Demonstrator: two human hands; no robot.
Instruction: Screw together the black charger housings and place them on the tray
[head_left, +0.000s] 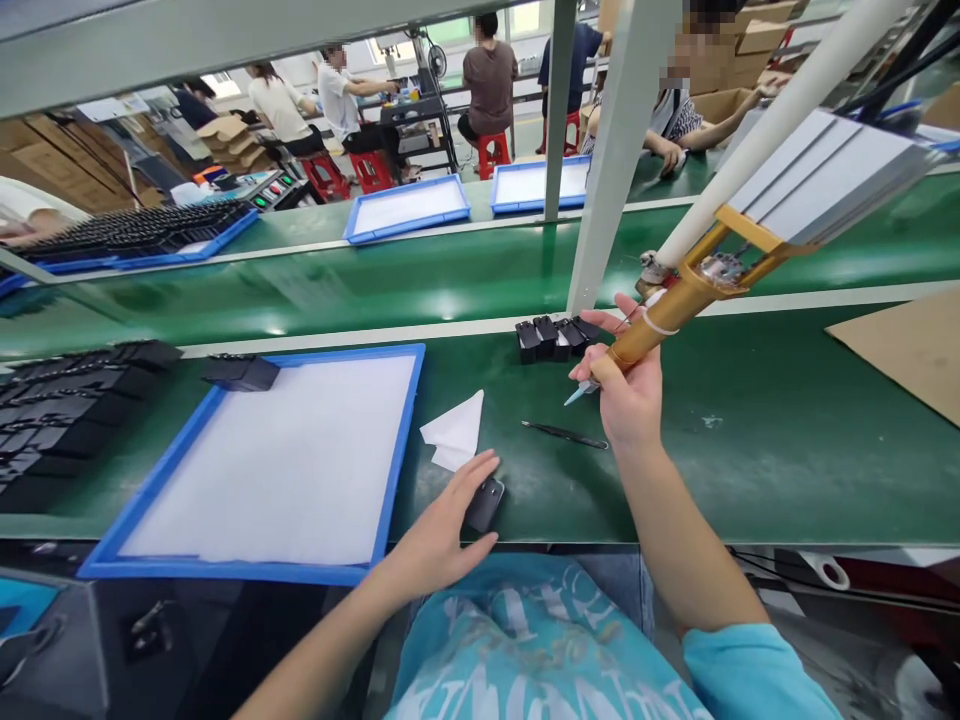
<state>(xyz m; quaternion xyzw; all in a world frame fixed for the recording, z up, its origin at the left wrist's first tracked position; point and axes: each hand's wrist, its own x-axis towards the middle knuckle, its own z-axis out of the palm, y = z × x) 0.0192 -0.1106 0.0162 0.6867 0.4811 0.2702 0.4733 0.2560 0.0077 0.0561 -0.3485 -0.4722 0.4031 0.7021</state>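
Observation:
A small black box-shaped part (486,505) lies at the near edge of the green bench. My left hand (446,520) is around its left side, with the fingers along the far side and the thumb at the near side. Raised over the bench, my right hand (630,385) is wrapped round a gold-coloured glue dispenser (656,325), its pale blue nozzle (579,393) pointing down and left. Black tweezers (566,434) lie below the nozzle. Between the tray and the tweezers is a folded white wipe (457,430).
A blue-rimmed tray (409,430) with a white lining stands at left, a black part (241,372) at its far corner. Stacked black parts (67,420) are farther left. More black parts (555,338) sit by the metal post (611,150). Cardboard (907,350) lies at right. People work beyond.

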